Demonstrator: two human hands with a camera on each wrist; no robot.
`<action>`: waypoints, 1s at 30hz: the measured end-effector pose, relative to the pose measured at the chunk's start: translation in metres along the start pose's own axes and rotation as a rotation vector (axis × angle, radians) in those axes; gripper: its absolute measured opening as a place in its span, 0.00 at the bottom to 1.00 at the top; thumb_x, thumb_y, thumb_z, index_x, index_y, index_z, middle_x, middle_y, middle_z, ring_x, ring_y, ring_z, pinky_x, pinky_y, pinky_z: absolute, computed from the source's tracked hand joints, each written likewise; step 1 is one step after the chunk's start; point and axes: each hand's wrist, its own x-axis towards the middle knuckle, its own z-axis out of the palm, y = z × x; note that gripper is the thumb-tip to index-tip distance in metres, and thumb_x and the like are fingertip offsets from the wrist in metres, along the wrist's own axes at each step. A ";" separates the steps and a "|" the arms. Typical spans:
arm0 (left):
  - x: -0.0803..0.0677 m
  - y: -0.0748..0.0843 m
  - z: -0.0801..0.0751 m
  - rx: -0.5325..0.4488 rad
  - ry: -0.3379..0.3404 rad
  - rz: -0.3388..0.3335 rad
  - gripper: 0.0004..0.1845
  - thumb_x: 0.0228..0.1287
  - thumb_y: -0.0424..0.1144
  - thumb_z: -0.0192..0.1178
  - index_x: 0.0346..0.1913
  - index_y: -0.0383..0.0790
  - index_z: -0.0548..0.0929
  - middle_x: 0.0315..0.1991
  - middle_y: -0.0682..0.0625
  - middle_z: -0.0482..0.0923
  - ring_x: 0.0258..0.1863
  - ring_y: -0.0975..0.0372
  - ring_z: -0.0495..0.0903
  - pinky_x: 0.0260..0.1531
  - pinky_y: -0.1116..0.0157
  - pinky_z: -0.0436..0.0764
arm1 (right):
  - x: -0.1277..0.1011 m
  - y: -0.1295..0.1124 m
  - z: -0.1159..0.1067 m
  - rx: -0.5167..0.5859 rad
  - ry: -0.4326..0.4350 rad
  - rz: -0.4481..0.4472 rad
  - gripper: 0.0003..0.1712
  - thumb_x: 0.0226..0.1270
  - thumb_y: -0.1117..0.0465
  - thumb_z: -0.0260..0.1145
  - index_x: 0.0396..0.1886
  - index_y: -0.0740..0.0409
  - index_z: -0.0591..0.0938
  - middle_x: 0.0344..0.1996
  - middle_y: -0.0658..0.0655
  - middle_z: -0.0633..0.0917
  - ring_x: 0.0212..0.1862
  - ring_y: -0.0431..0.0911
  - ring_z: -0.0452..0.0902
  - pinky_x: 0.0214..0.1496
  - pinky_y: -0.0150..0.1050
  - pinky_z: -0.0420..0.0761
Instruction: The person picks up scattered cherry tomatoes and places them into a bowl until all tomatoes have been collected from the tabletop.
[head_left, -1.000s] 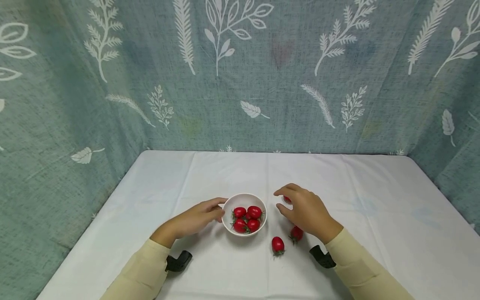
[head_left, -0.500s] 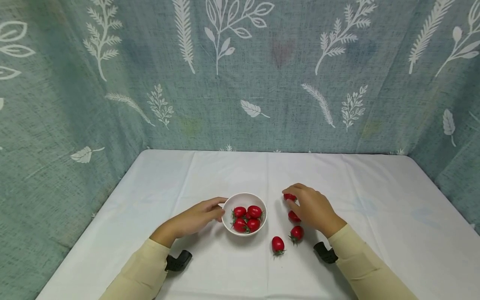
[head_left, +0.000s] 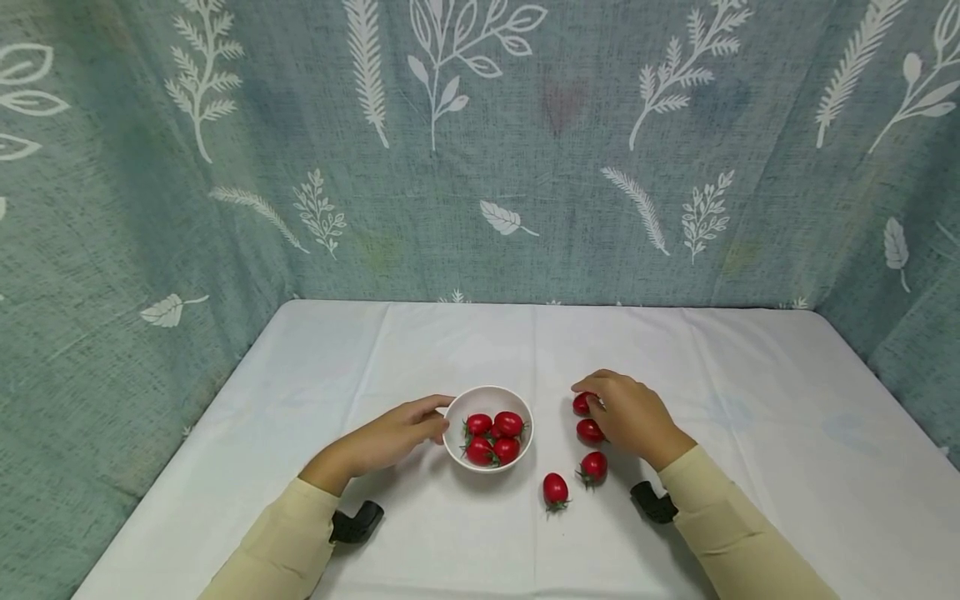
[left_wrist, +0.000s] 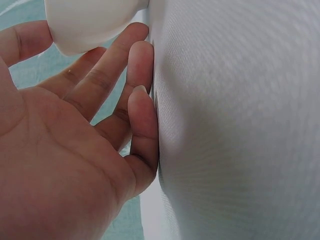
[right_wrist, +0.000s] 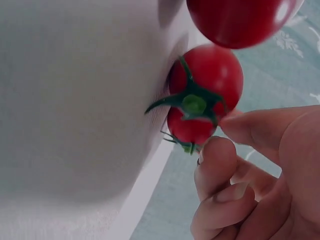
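Observation:
A white bowl [head_left: 489, 467] holding several cherry tomatoes [head_left: 508, 424] stands on the table. My left hand [head_left: 390, 433] holds the bowl's left side. In the left wrist view the thumb touches the white bowl wall [left_wrist: 85, 27] and curved fingers [left_wrist: 107, 65] reach its other side. Right of the bowl, my right hand [head_left: 630, 417] pinches the farthest loose cherry tomato [head_left: 582, 404] between thumb and index finger; in the right wrist view this tomato [right_wrist: 190, 127] is partly covered by a nearer tomato [right_wrist: 212, 75] with a green calyx.
Three more loose cherry tomatoes lie right of the bowl: one just below my right fingers [head_left: 589, 431], one nearer [head_left: 593, 467] and one nearest [head_left: 556, 490]. White cloth [head_left: 420, 533] covers the table. A patterned green curtain [head_left: 480, 250] surrounds its back and sides.
My right hand has moved right and closed its fingertips on the farthest tomato, which has shifted slightly toward me. A tomato under that hand has come into sight. The left hand and bowl stay put.

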 end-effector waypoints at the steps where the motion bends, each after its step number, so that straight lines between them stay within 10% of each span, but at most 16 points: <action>1: 0.000 0.000 0.000 -0.001 0.000 0.001 0.24 0.78 0.50 0.48 0.72 0.49 0.68 0.45 0.51 0.82 0.54 0.58 0.75 0.63 0.43 0.66 | 0.000 0.001 0.000 0.000 0.003 -0.001 0.16 0.66 0.65 0.68 0.53 0.55 0.86 0.53 0.58 0.86 0.46 0.50 0.84 0.38 0.42 0.82; 30: 0.000 0.002 0.000 0.029 0.009 -0.008 0.24 0.78 0.50 0.47 0.71 0.50 0.69 0.43 0.51 0.80 0.53 0.57 0.73 0.56 0.50 0.68 | 0.003 0.010 -0.001 -0.029 -0.056 0.044 0.20 0.60 0.60 0.75 0.53 0.56 0.86 0.51 0.59 0.87 0.50 0.53 0.84 0.48 0.51 0.83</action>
